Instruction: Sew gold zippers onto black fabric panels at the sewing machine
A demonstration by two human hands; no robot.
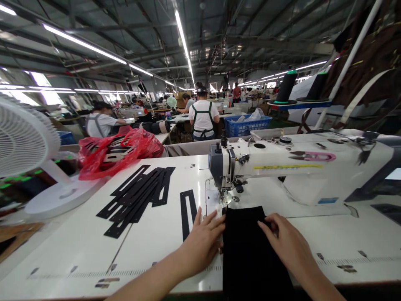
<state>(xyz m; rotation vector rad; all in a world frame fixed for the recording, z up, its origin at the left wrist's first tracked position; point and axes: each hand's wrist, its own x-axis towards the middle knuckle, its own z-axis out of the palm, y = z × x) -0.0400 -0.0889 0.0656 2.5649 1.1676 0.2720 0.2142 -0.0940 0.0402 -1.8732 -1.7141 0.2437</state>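
A piece of black fabric [247, 255] lies on the white sewing table [150, 246], its far edge just in front of the needle area of the sewing machine [300, 159]. My left hand [205, 236] rests at the fabric's left edge with its fingers spread. At the right edge, my right hand [283, 236] pinches the fabric between thumb and fingers. One black strip with a long slot [188, 209] lies beside my left hand, partly hidden by it. Farther left is a loose pile of similar black slotted strips [138, 200].
A red plastic bag [119, 150] with cut pieces sits at the table's far left, beside a white fan [28, 142]. Pink thread snips [313, 156] lie on the machine arm. Thread cones [286, 88] stand behind it. Ahead are a blue basket [247, 126] and other people working.
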